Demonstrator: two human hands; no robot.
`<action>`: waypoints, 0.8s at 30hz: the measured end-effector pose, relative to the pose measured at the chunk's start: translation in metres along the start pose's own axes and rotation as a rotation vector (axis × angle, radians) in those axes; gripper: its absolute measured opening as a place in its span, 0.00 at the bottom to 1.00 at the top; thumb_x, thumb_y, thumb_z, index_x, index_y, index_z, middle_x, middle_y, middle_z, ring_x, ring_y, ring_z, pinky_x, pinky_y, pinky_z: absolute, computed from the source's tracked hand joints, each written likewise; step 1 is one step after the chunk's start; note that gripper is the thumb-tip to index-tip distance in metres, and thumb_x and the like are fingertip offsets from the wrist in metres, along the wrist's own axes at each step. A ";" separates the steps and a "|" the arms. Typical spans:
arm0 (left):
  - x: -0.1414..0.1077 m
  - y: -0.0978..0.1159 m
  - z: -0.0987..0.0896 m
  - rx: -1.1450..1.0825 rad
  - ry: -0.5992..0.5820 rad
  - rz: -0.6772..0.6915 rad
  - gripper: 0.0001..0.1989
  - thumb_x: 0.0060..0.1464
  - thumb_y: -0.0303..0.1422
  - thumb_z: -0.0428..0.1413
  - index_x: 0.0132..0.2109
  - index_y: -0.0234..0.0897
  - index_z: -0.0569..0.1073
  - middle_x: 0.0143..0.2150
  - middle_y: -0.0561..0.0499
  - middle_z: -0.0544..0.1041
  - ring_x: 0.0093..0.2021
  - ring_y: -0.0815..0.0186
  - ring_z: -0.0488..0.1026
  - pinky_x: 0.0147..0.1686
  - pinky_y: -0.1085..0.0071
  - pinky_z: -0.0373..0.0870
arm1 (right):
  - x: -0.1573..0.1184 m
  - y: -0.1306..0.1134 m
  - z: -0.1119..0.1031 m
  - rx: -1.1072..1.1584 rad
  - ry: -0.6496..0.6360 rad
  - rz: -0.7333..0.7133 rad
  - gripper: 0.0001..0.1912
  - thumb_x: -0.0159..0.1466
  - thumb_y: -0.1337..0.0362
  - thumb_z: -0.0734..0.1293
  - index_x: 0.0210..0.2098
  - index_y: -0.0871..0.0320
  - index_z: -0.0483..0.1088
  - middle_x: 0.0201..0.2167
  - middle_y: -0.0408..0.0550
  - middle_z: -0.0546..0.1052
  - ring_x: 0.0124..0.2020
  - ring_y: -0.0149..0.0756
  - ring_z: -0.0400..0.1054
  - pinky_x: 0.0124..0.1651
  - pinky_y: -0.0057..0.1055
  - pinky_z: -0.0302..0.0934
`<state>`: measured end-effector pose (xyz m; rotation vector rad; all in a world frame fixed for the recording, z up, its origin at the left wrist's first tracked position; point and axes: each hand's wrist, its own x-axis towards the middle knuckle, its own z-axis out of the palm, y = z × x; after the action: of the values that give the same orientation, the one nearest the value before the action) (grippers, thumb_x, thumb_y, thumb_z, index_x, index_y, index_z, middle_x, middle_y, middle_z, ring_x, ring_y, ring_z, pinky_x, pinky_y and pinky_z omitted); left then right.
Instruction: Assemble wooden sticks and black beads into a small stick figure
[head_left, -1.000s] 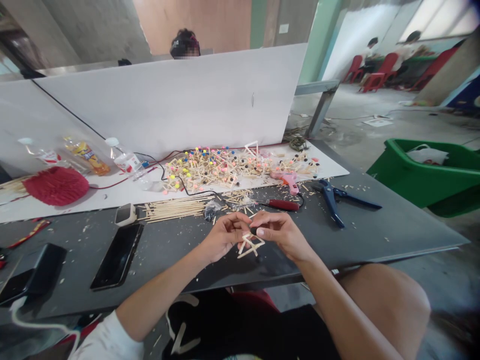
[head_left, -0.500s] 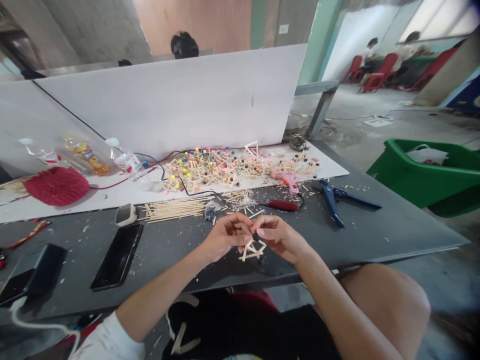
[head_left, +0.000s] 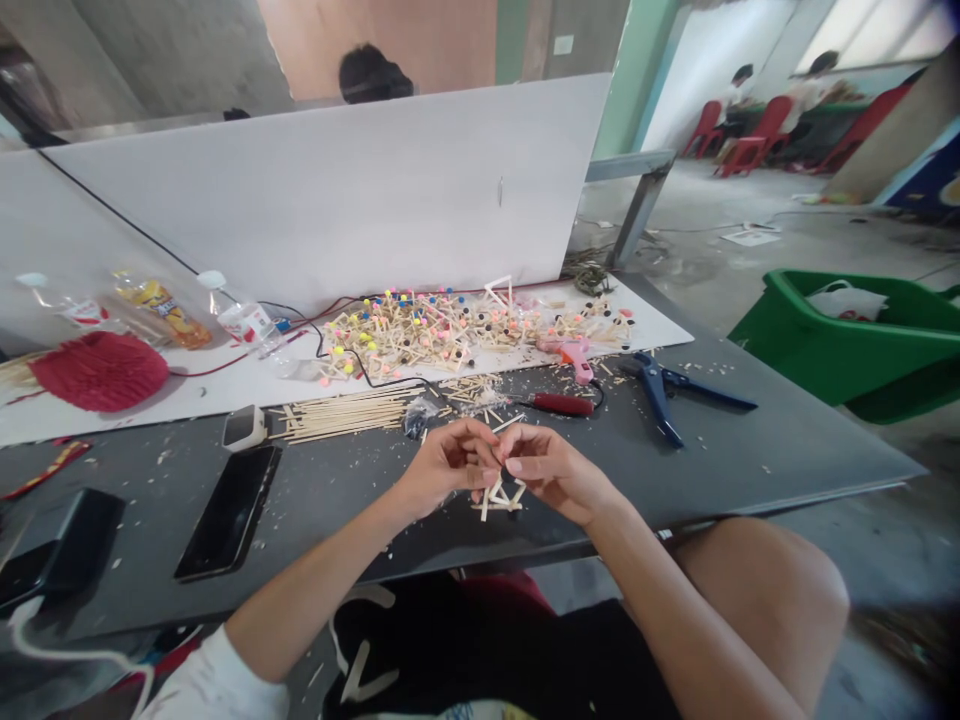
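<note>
Head view: left hand (head_left: 450,465) and right hand (head_left: 553,470) have drawn closer — fingers curled, pinching the top of a small wooden-stick frame (head_left: 496,503) — only its lower sticks showing.

I wear a white short sleeve (head_left: 217,680) on my left arm, at the lower left of the frame, its cloth softly creased. Along the bottom centre, black fabric (head_left: 487,660) covers my lap, with white marks on it, too unclear to call print or cord. A sliver of pale patterned cloth (head_left: 450,712) shows at the bottom edge. My left hand (head_left: 450,465), my right hand (head_left: 551,470) and my right knee (head_left: 757,600), at lower right, are bare.
</note>
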<state>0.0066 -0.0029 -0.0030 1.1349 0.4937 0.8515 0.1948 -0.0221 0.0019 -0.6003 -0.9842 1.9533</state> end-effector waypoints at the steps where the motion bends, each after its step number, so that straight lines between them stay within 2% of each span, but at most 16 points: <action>1: 0.000 0.001 0.000 0.003 0.001 -0.001 0.19 0.44 0.28 0.70 0.42 0.33 0.73 0.28 0.53 0.77 0.21 0.74 0.72 0.19 0.80 0.71 | 0.000 0.000 0.000 -0.012 0.001 -0.011 0.10 0.52 0.64 0.78 0.31 0.57 0.75 0.30 0.42 0.77 0.31 0.32 0.72 0.38 0.31 0.65; 15: -0.003 0.002 0.002 0.039 0.051 -0.031 0.19 0.45 0.32 0.70 0.43 0.35 0.73 0.28 0.54 0.76 0.19 0.75 0.69 0.16 0.80 0.68 | 0.000 -0.001 -0.003 -0.093 -0.003 -0.066 0.11 0.53 0.61 0.76 0.33 0.56 0.74 0.31 0.43 0.76 0.30 0.36 0.71 0.41 0.38 0.66; 19: -0.003 0.001 0.001 0.048 0.041 -0.029 0.20 0.45 0.32 0.69 0.44 0.36 0.72 0.28 0.54 0.76 0.19 0.75 0.69 0.15 0.80 0.67 | -0.001 -0.004 -0.002 -0.140 0.009 -0.112 0.10 0.53 0.62 0.76 0.33 0.56 0.75 0.32 0.44 0.75 0.33 0.36 0.70 0.43 0.37 0.65; 24: -0.003 0.003 0.002 0.054 0.045 -0.014 0.19 0.45 0.33 0.70 0.43 0.35 0.73 0.28 0.54 0.76 0.18 0.75 0.69 0.15 0.80 0.68 | -0.001 -0.006 -0.003 -0.051 0.019 -0.100 0.08 0.53 0.62 0.75 0.32 0.56 0.76 0.32 0.44 0.74 0.33 0.34 0.68 0.41 0.32 0.63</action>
<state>0.0059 -0.0061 0.0001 1.1625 0.5644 0.8575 0.1999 -0.0202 0.0050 -0.5861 -1.0359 1.8360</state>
